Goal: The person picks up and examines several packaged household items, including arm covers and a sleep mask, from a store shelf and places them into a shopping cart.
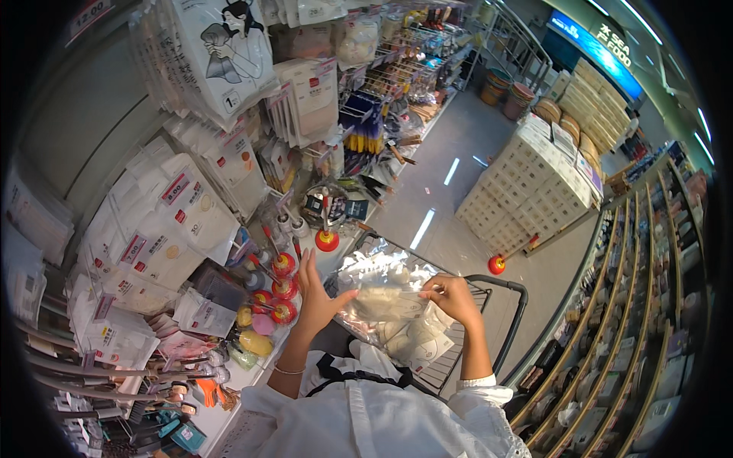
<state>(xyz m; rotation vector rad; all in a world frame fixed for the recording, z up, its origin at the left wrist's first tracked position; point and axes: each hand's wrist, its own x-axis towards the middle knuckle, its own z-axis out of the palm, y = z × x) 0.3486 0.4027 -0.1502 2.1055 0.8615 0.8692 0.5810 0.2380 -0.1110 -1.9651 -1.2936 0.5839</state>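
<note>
My right hand [454, 297] pinches the edge of a clear plastic package [395, 297] between thumb and fingers, above a wire shopping cart [438, 366]. Raised on the other side, my left hand [319, 297] has its fingers extended; its thumb tip is at the package's near-left edge, and whether it presses on it I cannot tell. Pale contents show through the shiny film. Under the package, more plastic-wrapped goods [421, 343] lie in the cart. Beside my left hand are red and yellow plungers [283, 289] on the shelf.
Hanging packets [189, 212] and brushes [361, 123] fill the rack at left. A black cart handle [518, 315] curves at right. Beyond the cart stand a stack of wrapped packs [529, 183] and a lone plunger [497, 264]. Long shelves [624, 320] of goods line the right side.
</note>
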